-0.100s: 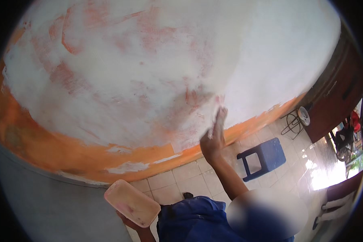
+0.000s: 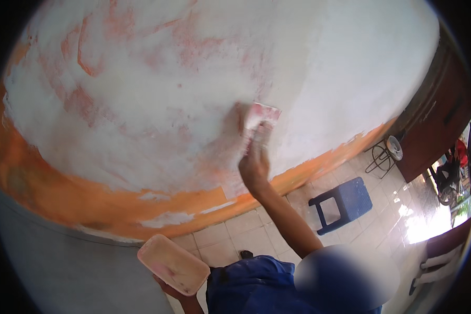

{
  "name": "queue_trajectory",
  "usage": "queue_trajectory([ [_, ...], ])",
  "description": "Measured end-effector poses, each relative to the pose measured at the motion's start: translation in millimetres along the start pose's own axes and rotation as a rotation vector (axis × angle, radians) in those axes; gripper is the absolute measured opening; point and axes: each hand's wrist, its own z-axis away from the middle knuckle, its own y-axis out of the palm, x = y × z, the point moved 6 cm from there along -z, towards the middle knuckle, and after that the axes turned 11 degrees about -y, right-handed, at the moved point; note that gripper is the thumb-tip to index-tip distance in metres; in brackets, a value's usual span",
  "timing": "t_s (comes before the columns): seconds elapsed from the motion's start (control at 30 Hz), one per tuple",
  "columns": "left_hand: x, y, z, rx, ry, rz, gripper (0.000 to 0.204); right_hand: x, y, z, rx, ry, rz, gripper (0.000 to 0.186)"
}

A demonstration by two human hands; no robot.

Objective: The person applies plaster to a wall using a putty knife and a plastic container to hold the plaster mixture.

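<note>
Two hands are busy, well apart from each other. At the far left of the frame, an orange band (image 2: 107, 196) runs under the white coat on the wall (image 2: 136, 112). Pink and red streaks show through the white in the upper left and middle.

At the lower left, the left hand (image 2: 167, 286) holds a pale tray (image 2: 175, 259) by its lower side; some fingers are hidden under it. The tray is almost where it was a moment ago. It has pink smears inside.

In the middle, the right hand (image 2: 255, 162) is closed around a flat scraper (image 2: 267, 112), but blur hides just how the fingers sit. This hand has moved up and to the left. The scraper looked thin before; now its wide face shows, with pink and white on it. It is just beside a red streak, so the work on the wall looks to be in the middle of a stroke. I cannot tell how hard it presses.

Right of the arm, a blue stool (image 2: 354, 200) is on the tiles (image 2: 243, 222), and it has not moved. A brown door (image 2: 434, 131) is at the far right.
</note>
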Motion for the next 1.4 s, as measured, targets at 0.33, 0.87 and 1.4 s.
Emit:
queue_trajectory([
  [0.33,-70.4,15.8,-2.4,-0.049,0.108,-0.049,0.059,21.2,40.9,87.3,0.391,-0.062,0.143,0.047],
  [0.87,-40.6,-0.4,10.3,-0.065,-0.126,0.386,0.058,-2.0,-78.2,67.3,-0.193,1.170,-1.418,0.020],
  [1.4,-69.9,27.5,11.0,-0.101,0.017,0.107,0.062,45.4,17.7,93.9,0.389,-0.033,-0.048,0.045],
])
